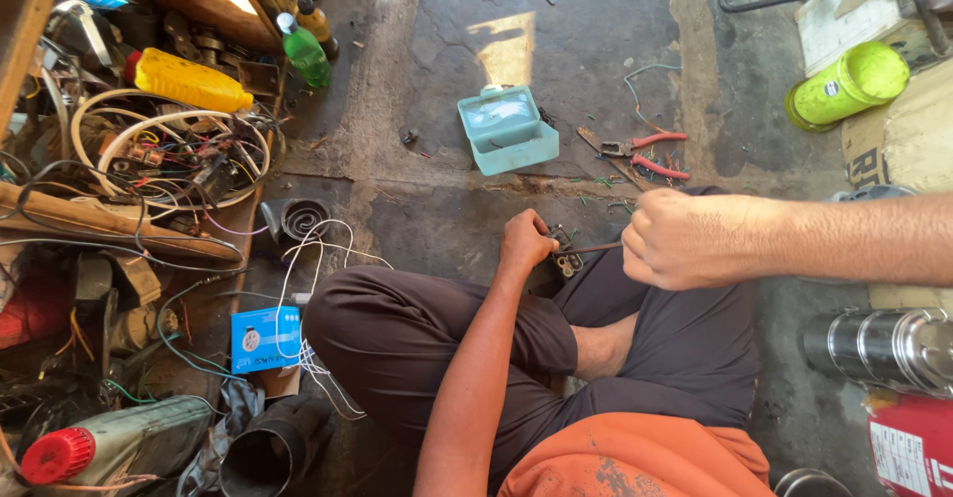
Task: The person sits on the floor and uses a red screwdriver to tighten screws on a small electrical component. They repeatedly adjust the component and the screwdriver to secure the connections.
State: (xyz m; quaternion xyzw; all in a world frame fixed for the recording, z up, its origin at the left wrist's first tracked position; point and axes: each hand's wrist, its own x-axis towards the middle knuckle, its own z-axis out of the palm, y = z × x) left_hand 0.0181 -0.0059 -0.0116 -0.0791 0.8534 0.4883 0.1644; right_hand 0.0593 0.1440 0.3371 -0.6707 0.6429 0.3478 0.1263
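Head view: just below the pale blue box (507, 130), left hand (524, 241) with fingers closed on a small dark electrical part (564, 251), right hand (685, 240) pinching its thin wire (596, 248); probably light, stiff, slightly fragile, best held by the body.

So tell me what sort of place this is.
Probably an informal repair workshop, worked on a bare concrete floor. Signs: a tangle of wires and parts at one side, red-handled pliers by a small teal box, and a small part held in the left hand.
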